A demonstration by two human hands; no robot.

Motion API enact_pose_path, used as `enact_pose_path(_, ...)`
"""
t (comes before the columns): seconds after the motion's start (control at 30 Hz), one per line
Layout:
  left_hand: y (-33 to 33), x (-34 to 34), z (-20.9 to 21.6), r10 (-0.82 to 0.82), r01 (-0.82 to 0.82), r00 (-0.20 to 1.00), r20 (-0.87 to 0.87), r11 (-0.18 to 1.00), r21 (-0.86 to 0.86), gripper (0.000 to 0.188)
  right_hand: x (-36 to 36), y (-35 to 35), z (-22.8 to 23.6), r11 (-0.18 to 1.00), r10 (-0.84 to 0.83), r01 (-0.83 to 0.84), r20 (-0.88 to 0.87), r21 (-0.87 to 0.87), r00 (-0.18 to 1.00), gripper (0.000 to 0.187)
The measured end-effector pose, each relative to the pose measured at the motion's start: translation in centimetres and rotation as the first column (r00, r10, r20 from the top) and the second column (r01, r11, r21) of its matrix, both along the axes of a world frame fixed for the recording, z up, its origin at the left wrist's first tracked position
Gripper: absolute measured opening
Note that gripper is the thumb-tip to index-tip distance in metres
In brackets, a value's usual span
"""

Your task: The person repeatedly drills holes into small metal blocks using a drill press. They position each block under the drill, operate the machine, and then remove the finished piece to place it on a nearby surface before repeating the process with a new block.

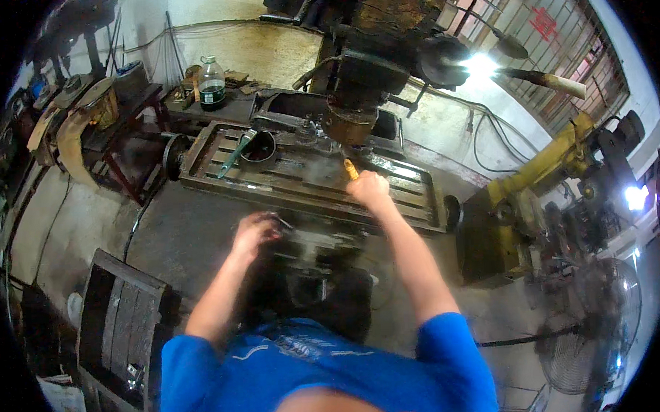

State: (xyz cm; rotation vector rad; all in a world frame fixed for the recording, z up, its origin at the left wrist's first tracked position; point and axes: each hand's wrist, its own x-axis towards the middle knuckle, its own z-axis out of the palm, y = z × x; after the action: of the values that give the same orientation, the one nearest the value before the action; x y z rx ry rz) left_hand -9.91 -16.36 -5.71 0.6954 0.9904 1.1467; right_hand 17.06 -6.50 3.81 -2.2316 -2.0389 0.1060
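The right hand [368,188] is closed around a yellow-handled tool [350,169] near the middle of the slotted grey steel machine table [220,177], just below the dark, grimy milling head [352,122]. The left hand [252,232] grips a blurred metal crank [281,224] at the table's front edge. Cranking now could carry the fingers against the cutter.

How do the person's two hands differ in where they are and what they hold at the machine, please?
The right hand reaches further forward over the slotted machine table, while the left hand stays nearer, at the table's front edge. The right hand is closed on a yellow-handled tool; the left hand grips a small metal handle, too blurred to identify. Both are bare.
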Motion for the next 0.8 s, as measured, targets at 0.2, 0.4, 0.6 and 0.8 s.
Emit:
enact_pose_path(0.2, -1.1, -3.3, -1.5, 0.082, -0.091, 0.993, -0.086, 0.99, -0.107, 0.025, 1.2, -3.2, 1.0, 0.979, 0.052, -0.066, -0.077, -0.192, 0.996, 0.04)
enact_pose_path(0.4, -0.8, -0.8, -1.3, 0.021, -0.016, 0.999, 0.04, 0.993, -0.118, 0.016, -0.2, -13.5, 1.3, 0.779, 0.367, -0.498, -0.367, -0.381, 0.855, 0.033)
enact_pose_path(0.6, -1.2, -0.2, -2.0, -0.06, 0.06, 0.998, 0.002, 0.997, -0.039, 0.009, -2.7, -16.8, -2.3, 0.759, 0.465, -0.585, -0.391, -0.285, 0.794, 0.026)
enact_pose_path(0.8, -5.2, -6.6, -0.1, 0.194, -0.194, 0.981, 0.025, 0.981, -0.011, 0.015, -5.6, -16.7, -4.5, 0.692, 0.388, -0.634, -0.563, -0.345, 0.73, 0.02)
